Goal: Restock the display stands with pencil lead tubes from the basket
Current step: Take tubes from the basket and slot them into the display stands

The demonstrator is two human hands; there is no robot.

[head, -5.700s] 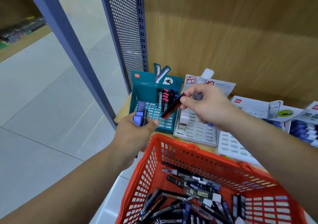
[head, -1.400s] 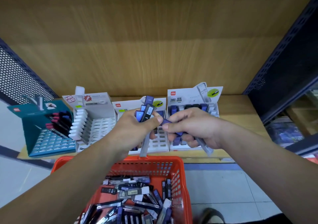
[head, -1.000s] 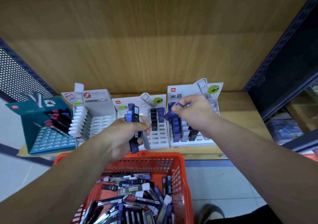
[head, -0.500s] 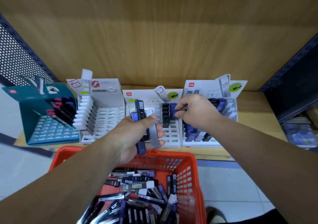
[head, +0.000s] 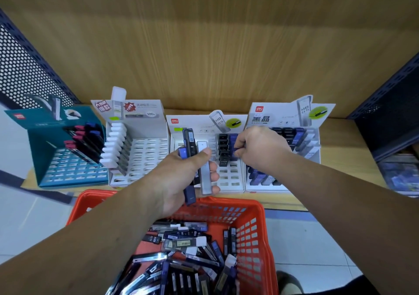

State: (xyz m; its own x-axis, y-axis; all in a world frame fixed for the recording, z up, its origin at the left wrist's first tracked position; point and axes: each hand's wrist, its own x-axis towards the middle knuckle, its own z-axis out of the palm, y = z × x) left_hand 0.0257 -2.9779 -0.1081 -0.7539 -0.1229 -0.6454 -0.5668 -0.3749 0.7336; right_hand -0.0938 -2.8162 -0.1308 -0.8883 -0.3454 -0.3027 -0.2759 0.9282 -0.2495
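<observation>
The left hand [head: 176, 181] grips a bundle of pencil lead tubes [head: 205, 172] above the far rim of the red basket [head: 257, 206]. Its fingers curl round the bundle and the thumb presses across the front. The right hand [head: 263, 149] pinches one blue tube [head: 237, 152] between thumb and fingertips at the blue column of the third display stand [head: 229, 182] from the left. Loose tubes [head: 181, 242] lie piled in the basket. Four stands sit in a row on the wooden shelf [head: 340, 142]
</observation>
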